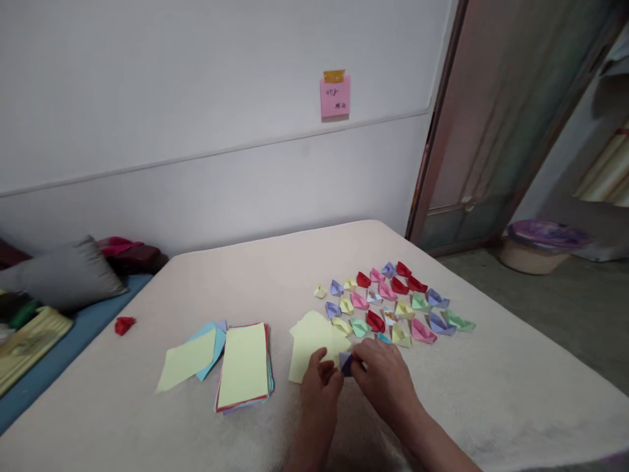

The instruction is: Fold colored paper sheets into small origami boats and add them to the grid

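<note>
A small purple folded paper (345, 362) is held up between my two hands. My right hand (386, 377) pinches its right side, thumb and fingers closed on it. On its left edge, the thumb side of my left hand (320, 390) meets the paper; the index finger is raised and bent, and the other fingers are curled. Beneath and behind the hands lie loose pale yellow sheets (307, 344). Just beyond the right hand, several small folded paper boats (376, 321) in red, pink, purple, yellow and green stand in rough rows. A blue one (384, 338) is partly hidden by that hand.
Left of my hands is a stack of coloured paper (244, 367), yellow on top. Loose yellow and blue sheets (189, 360) lie beside it. A crumpled red paper (124, 325) sits near the left edge of the cloth-covered surface (246, 282). A white wall (196, 85) stands behind.
</note>
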Demonstrator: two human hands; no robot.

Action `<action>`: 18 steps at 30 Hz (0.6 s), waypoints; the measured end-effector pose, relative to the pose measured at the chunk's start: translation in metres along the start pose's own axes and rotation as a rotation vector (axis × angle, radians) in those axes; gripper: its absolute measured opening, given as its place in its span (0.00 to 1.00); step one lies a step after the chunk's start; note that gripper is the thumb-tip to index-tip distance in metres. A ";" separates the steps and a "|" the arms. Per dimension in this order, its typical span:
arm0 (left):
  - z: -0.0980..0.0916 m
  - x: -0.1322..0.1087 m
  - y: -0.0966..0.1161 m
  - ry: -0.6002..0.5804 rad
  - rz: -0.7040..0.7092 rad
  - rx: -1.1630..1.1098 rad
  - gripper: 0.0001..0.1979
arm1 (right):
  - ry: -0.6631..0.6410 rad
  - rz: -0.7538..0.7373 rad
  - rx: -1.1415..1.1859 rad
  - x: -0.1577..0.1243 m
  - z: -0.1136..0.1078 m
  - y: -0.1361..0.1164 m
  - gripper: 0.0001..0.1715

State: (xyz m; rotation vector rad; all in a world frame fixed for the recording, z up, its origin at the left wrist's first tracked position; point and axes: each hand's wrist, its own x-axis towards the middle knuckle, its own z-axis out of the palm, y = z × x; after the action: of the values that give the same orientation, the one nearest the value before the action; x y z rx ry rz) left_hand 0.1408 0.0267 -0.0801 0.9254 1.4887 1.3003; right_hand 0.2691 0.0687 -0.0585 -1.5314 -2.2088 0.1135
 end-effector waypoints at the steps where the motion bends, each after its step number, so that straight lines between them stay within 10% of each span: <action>1: 0.003 -0.001 -0.001 -0.015 0.010 -0.024 0.22 | 0.017 -0.011 0.025 -0.004 -0.001 -0.003 0.10; 18: 0.011 -0.002 0.006 0.276 0.116 -0.017 0.13 | 0.239 -0.088 0.268 -0.015 0.007 -0.026 0.11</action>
State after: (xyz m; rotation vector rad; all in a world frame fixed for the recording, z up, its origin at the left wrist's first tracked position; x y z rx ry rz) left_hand 0.1522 0.0290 -0.0743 0.8571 1.6496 1.5735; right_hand 0.2483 0.0464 -0.0618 -1.2331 -1.9782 0.1815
